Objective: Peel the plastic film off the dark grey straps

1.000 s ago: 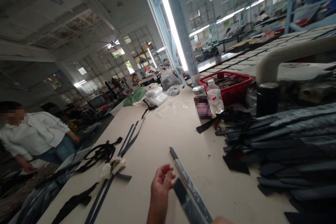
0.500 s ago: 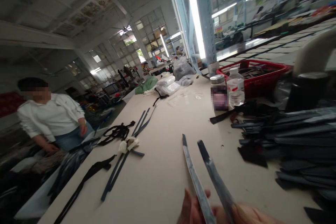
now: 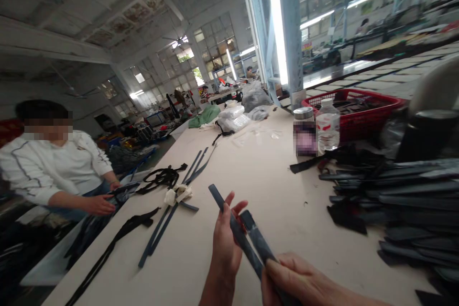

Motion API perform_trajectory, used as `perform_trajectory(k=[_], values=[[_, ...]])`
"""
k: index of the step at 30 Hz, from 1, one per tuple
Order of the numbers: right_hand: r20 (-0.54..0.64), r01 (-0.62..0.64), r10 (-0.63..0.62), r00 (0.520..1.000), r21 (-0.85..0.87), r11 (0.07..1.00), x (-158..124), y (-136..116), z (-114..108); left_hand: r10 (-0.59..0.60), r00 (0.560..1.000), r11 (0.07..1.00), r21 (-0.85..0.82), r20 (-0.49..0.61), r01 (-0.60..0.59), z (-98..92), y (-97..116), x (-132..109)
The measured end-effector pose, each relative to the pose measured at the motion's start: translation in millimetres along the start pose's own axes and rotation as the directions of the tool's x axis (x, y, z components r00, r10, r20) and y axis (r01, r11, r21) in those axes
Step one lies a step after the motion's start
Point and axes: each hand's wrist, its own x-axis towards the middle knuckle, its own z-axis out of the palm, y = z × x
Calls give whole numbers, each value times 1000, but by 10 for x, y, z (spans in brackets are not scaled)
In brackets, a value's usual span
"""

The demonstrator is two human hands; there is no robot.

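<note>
Two dark grey fabric strips stretch away from me above the table. My left hand [image 3: 225,244] has the left fabric strip [image 3: 216,197] between its thumb and fingers, a short way below the strip's far end. The fingertips stand up beyond the strip. My right hand [image 3: 304,275] pinches the right fabric strip [image 3: 256,236] with thumb and forefinger, lower down and nearer to me. The left strip's lower end runs toward my right hand, and whether that hand grips it too I cannot tell.
Dark strips [image 3: 398,201] lie heaped at the right. Behind them stand a lidded jar [image 3: 304,114], a clear bottle [image 3: 328,129] and a red basket [image 3: 362,122]. Tied strips [image 3: 163,229] and black cords [image 3: 163,177] lie left. A co-worker [image 3: 71,167] handles dark cloth beyond the left edge.
My left hand has risen up along the left strip and come fully into view. The strips' far ends have shifted left and nearer. The co-worker has leaned in and moved a hand forward.
</note>
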Motion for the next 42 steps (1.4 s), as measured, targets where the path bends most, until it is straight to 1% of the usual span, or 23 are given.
perform_trajectory(k=[2,5,7,8,10,12,15,16,17,18,19,20,21,22,24,26,29,32,34,37,38,39,42], values=[[21,38,-38,999,11,999,159,72,-89,-54,994,999,6,100,54,34,-87,-168],[64,113,-116,991,46,993,337,172,-221,-151,960,987,-17,237,160,38,-175,-307],[59,140,-144,988,70,988,406,209,-280,-181,934,983,33,309,179,31,-204,-336],[56,136,-141,988,78,988,427,219,-299,-177,927,984,80,331,159,33,-214,-340],[51,130,-133,990,53,990,445,230,-326,-164,924,977,182,344,106,52,-231,-337],[62,139,-139,988,10,990,447,232,-361,-172,926,963,256,335,86,82,-249,-319],[95,144,-140,986,-38,989,440,202,-476,-183,947,965,231,266,122,97,-266,-254],[56,157,-153,987,-67,985,438,177,-531,-163,957,973,199,241,116,84,-265,-225],[-27,183,-187,982,-108,977,435,142,-589,-134,966,980,175,219,97,65,-259,-197],[-138,217,-239,961,-157,963,432,97,-643,-103,973,983,171,205,68,42,-249,-175],[-255,253,-302,919,-206,945,429,46,-689,-82,975,979,199,205,41,21,-236,-162],[-338,283,-357,871,-250,926,425,-11,-723,-81,973,966,259,217,23,8,-222,-159],[-375,299,-396,838,-290,909,421,-68,-741,-103,967,943,334,234,20,6,-207,-165],[-371,301,-411,833,-322,898,419,-122,-744,-143,957,916,401,251,32,18,-194,-181],[-315,267,-388,866,-365,892,422,-206,-718,-222,935,868,492,275,62,74,-176,-221],[-327,223,-355,876,-379,898,439,-246,-683,-250,925,857,510,285,74,144,-175,-251],[-422,214,-350,836,-336,917,475,-233,-677,-257,920,863,499,296,80,198,-201,-251],[-422,268,-365,830,-272,924,489,-207,-727,-295,902,840,535,315,88,171,-237,-234],[-426,332,-405,809,-238,913,488,-217,-779,-361,874,807,579,327,117,140,-252,-236],[-466,402,-474,747,-252,880,481,-263,-864,-443,812,795,585,381,160,126,-260,-244],[-455,408,-478,751,-249,878,476,-278,-885,-450,798,803,572,401,165,134,-263,-245],[-425,405,-463,778,-226,886,469,-290,-897,-453,788,809,563,416,169,148,-267,-247],[-256,308,-331,908,-125,943,421,-304,-855,-450,786,824,536,424,182,209,-287,-277]])
